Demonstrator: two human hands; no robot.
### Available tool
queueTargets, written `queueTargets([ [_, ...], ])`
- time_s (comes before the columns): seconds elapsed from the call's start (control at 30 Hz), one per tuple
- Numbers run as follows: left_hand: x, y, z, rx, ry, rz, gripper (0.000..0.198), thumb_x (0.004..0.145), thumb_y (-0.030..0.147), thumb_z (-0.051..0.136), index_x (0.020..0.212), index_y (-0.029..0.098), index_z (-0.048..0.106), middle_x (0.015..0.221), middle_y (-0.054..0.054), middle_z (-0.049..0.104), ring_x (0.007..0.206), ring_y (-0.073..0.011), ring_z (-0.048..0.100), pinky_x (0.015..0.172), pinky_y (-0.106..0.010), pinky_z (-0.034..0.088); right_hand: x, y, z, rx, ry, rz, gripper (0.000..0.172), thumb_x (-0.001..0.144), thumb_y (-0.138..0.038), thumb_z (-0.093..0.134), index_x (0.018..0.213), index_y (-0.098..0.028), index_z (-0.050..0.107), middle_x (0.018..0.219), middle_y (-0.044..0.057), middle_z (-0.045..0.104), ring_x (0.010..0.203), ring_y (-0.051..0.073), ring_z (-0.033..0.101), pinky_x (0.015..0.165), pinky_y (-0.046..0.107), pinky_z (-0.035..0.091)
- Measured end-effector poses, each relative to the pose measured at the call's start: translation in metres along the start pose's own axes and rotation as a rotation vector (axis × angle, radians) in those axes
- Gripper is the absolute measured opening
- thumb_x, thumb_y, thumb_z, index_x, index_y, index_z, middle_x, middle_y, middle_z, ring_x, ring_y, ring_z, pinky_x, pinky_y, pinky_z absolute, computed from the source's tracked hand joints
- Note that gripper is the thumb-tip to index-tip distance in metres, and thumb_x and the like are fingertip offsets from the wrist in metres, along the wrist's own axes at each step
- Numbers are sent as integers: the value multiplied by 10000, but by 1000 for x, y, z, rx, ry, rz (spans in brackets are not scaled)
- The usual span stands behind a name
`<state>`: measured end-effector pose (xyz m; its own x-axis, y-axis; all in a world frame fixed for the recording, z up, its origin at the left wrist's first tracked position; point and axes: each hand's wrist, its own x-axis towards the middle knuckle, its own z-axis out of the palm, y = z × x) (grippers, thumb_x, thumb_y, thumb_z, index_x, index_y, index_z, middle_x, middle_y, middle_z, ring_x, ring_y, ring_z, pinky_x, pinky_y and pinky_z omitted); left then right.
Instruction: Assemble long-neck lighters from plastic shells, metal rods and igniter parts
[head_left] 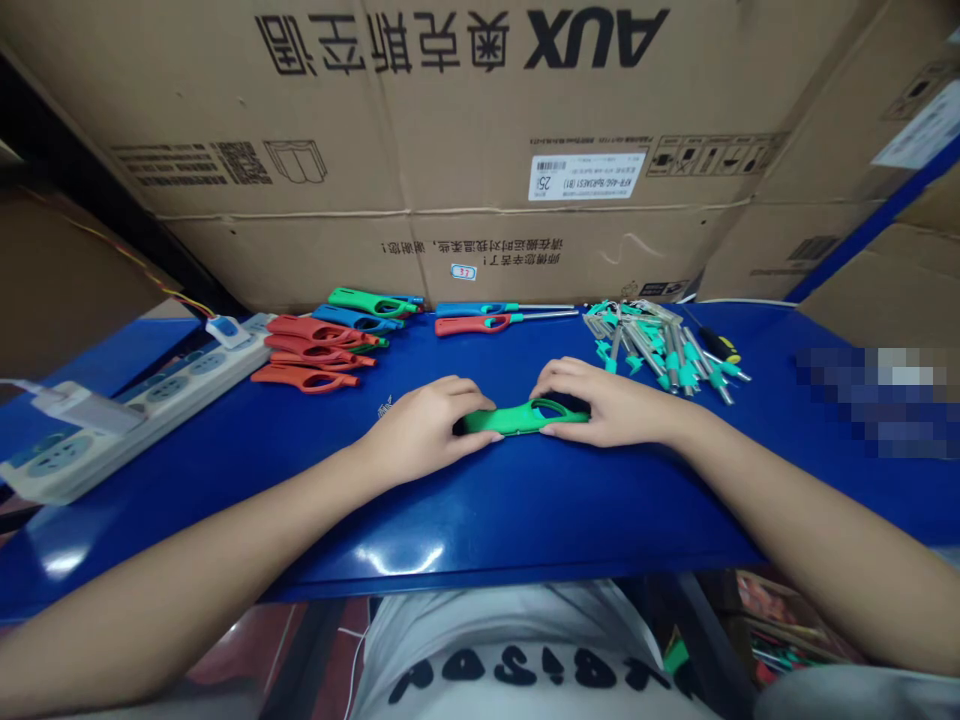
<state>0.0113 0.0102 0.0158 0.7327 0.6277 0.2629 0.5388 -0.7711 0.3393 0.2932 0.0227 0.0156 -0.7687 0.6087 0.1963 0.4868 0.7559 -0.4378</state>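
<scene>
Head view: left hand (424, 430) and right hand (609, 403), fingers (559, 377) clamped around a green plastic lighter body (521, 418)

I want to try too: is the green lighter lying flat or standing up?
Flat: the green lighter lies along the blue table, the left hand and right hand on its ends.

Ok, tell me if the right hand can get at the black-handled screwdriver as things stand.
Probably yes: the right hand must first release its grip on the green lighter body, then pass over the pile of metal lighter barrels lying before the screwdriver.
</scene>
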Motion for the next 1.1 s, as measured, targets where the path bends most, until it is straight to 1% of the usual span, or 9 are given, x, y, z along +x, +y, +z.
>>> queueTargets([
  [0.17,0,0,1,-17,42,29,224,940,336,670,1083,167,711,1018,-71,702,974,-219,643,884,-345,516,0,0,-1,4,11,-4,303,899,-374,662,1140,-192,641,1120,102,620,1074,251,563,974,427,466],
  [0.37,0,-1,4,-27,10,14,223,919,332,699,1061,160,714,1006,-66,705,967,-219,644,867,-341,523,0,1,0,-5,-23,-14,286,909,-366,657,1129,-185,634,1094,97,637,1041,244,582,978,432,458],
  [0.53,1,-3,8,-25,21,3,236,900,327,724,1063,156,712,1012,-64,710,969,-220,647,875,-341,528,0,4,2,11,-29,12,313,903,-387,676,1131,-176,641,1116,101,628,1047,240,582,958,415,479],
  [0.6,0,-2,8,1,19,6,245,900,323,723,1071,149,709,1018,-69,708,978,-226,647,881,-345,531,0,3,2,7,-24,15,313,897,-389,687,1121,-174,651,1105,98,630,1028,234,591,935,395,491],
  [0.77,-1,5,9,176,-32,27,249,921,272,658,1119,129,704,1001,-88,698,975,-261,649,851,-373,549,1,-3,2,-65,-40,34,301,883,-325,682,1138,-165,671,1075,88,636,893,199,627,794,326,521],
  [0.87,-1,7,10,235,-26,40,320,920,242,632,1211,118,682,1032,-98,701,985,-267,655,852,-375,554,1,-5,2,-138,-40,17,302,874,-282,670,1147,-154,693,1089,99,648,907,213,653,791,328,526],
  [0.97,-1,4,10,224,12,52,317,976,306,588,1227,133,677,1038,-91,705,983,-246,662,848,-351,554,0,-4,0,-158,-19,-18,261,917,-273,620,1129,-151,712,1061,101,669,889,207,666,779,316,527],
  [1.03,-1,1,10,209,37,53,312,1009,355,545,1196,147,684,1029,-83,706,969,-233,667,843,-342,552,0,-3,0,-151,10,-42,239,961,-292,578,1087,-151,723,1019,98,683,866,194,667,772,300,523],
  [1.1,-1,-1,11,193,46,49,301,1025,365,517,1155,151,684,1020,-80,703,952,-228,668,842,-343,550,0,-3,2,-177,34,-65,257,995,-313,539,1045,-146,728,968,99,695,843,189,665,765,293,517],
])
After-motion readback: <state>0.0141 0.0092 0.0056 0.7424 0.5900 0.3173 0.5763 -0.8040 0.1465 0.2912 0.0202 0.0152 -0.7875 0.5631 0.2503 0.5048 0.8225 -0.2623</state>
